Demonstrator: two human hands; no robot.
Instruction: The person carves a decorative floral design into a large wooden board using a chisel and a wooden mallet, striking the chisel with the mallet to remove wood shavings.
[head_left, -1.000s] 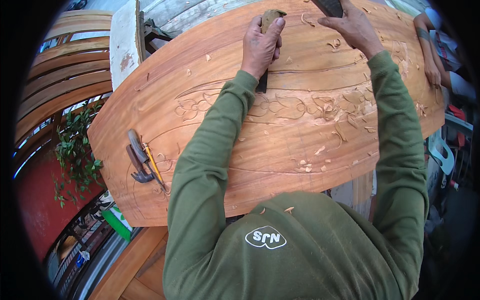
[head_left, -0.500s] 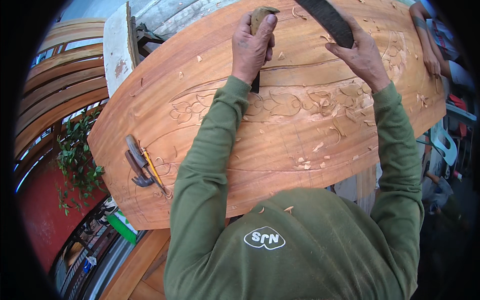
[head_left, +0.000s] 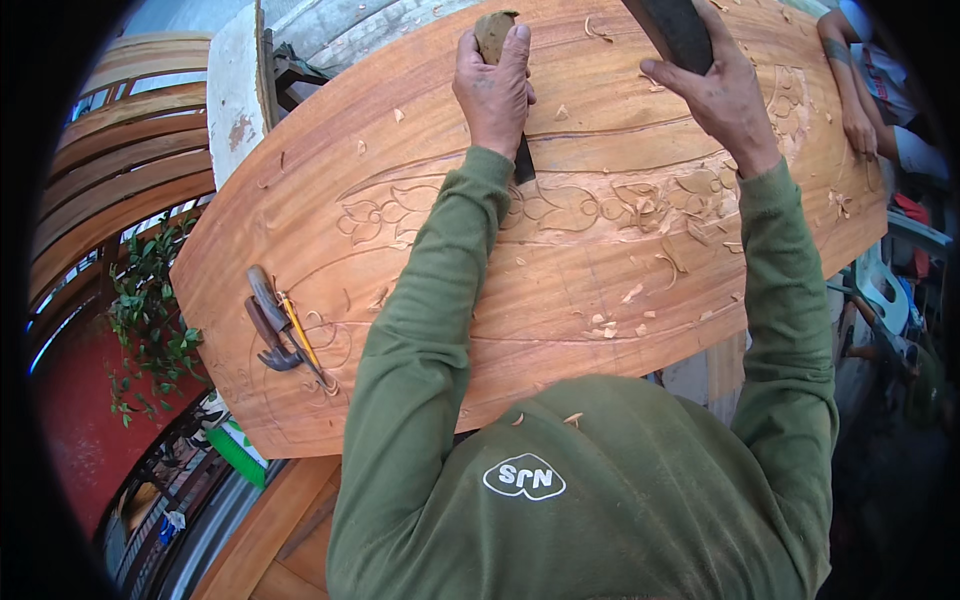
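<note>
Left hand (head_left: 492, 100) wrapped round chisel (head_left: 524, 163), tip down at the carving (head_left: 562, 208) on panel (head_left: 590, 270), likely to steady its edge; right hand (head_left: 730, 103) clasping dark bar (head_left: 681, 36) apart from it, presumably for swinging room; hammer (head_left: 280, 358) lying left, seemingly out of the way.

left hand (head_left: 496, 102) grips chisel (head_left: 524, 162); right hand (head_left: 726, 98) holds dark bar (head_left: 674, 30)

Green sweatshirt (head_left: 620, 520), long cuffed sleeves (head_left: 420, 290), white emblem (head_left: 524, 477)
</note>
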